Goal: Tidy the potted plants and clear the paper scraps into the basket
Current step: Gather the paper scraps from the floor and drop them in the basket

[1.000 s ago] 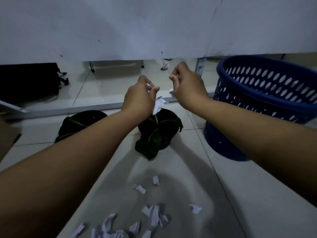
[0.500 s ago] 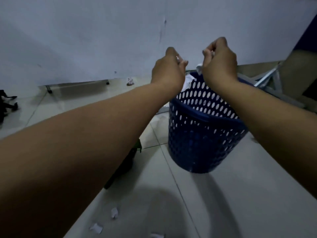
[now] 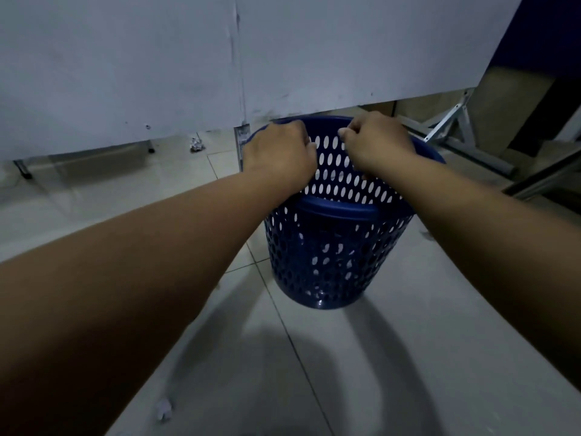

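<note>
A blue perforated plastic basket (image 3: pixel 339 262) stands on the tiled floor below a white panel. My left hand (image 3: pixel 279 152) hovers over the basket's left rim, and my right hand (image 3: pixel 377 143) is over its open mouth. Both fists are closed with the fingers curled downward. The backs of the hands hide the paper scraps pinched in them. Pale bits of paper (image 3: pixel 333 250) show through the holes low in the basket. One loose paper scrap (image 3: pixel 163 409) lies on the floor near my left forearm. No potted plant is in view.
A white partition panel (image 3: pixel 125 73) rises just behind the basket. A crumpled paper ball (image 3: pixel 196 144) lies under its lower edge. A grey metal frame with struts (image 3: pixel 456 130) stands at the right, with brown boards behind it.
My view swung right from the plants and scrap pile to the basket. Both hands, pinching paper scraps, moved from above the plant to over the basket and have lowered to its mouth.
</note>
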